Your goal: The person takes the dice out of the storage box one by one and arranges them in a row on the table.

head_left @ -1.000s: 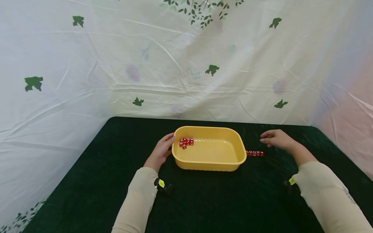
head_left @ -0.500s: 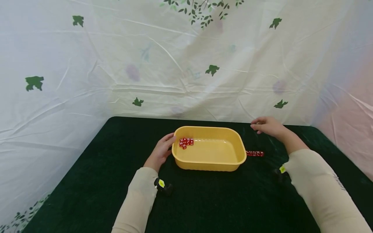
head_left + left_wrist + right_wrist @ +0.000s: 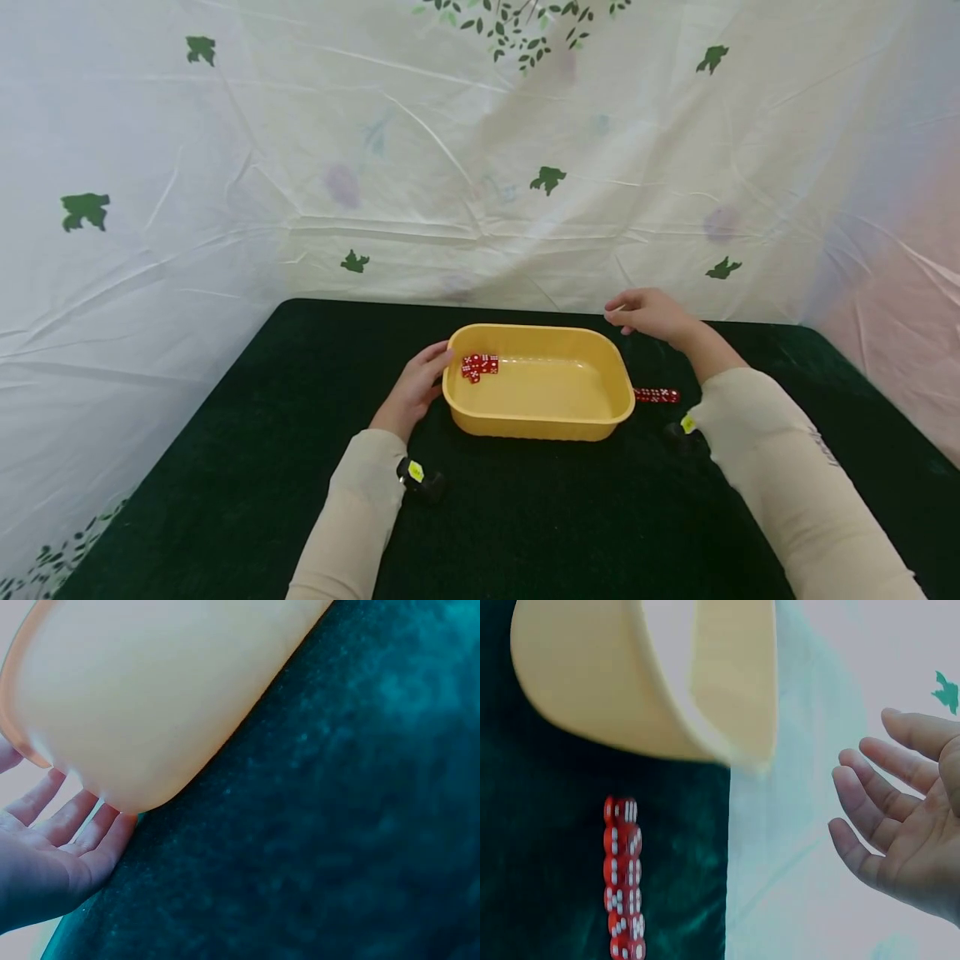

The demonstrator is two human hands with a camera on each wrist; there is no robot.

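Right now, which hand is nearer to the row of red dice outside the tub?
Right. The right hand hovers beyond the dice row; the left hand is across the tub, touching its left end.

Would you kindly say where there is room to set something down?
Green cloth lies bare before the yellow tub, between the sleeves, and left of the left one. The left hand crowds the tub's left end, the dice row its right.

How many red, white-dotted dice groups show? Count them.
2: a dice cluster inside the yellow rectangular tub, left end; a dice line on the green cloth, right of the tub. Others may be hidden.
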